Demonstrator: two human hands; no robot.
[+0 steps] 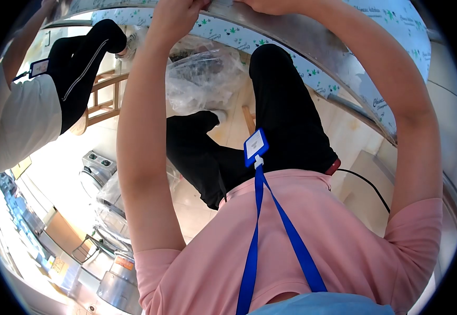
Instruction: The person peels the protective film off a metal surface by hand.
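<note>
At the top edge of the head view, my left hand [178, 17] is over the metal rim of the table [296, 39], its fingers curled together. My right hand [273, 5] is a short way to the right at the same rim, its fingers bent inward toward the left hand. The frame's upper edge cuts off both hands, so whatever lies between the fingers is hidden.
Below the table hangs patterned plastic film [323, 84]. Crumpled clear plastic [205, 79] lies beyond my knees. Another person in a white shirt [21, 115] sits at left near a wooden stool [105, 94]. A metal machine [118, 283] stands lower left.
</note>
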